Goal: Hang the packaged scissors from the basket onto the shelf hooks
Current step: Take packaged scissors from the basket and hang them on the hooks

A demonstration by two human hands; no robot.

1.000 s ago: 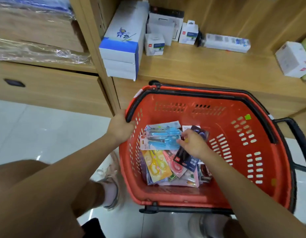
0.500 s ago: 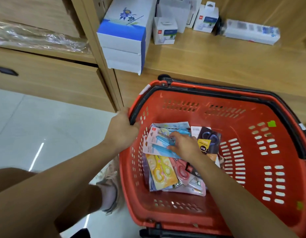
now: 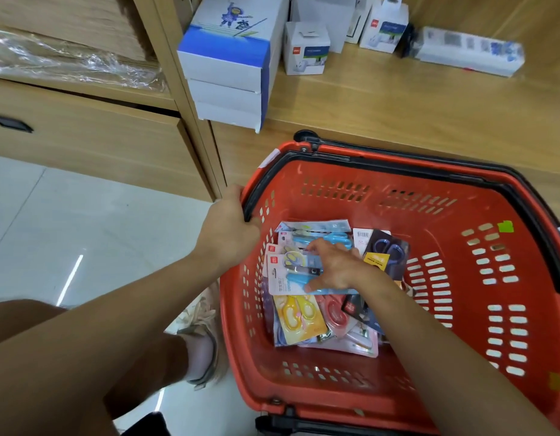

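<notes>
Left hand (image 3: pixel 228 228) is gripping the left rim of the red perforated plastic basket (image 3: pixel 461 215), its fingers (image 3: pixel 252 222) curling over the black edge. Right hand (image 3: pixel 335 265) is reaching inside the basket, forefingers and thumb spanning and pinching a pink card pack of blue-handled scissors (image 3: pixel 291 280), which is lying atop the pile on the basket's bottom. A yellow-handled scissors pack (image 3: pixel 296 320) is lying just below it, and a dark card pack of navy scissors (image 3: pixel 387 250) beside it. Stacked white-and-blue boxes (image 3: pixel 228 64) are sitting on the wooden shelf (image 3: pixel 398 96) behind.
</notes>
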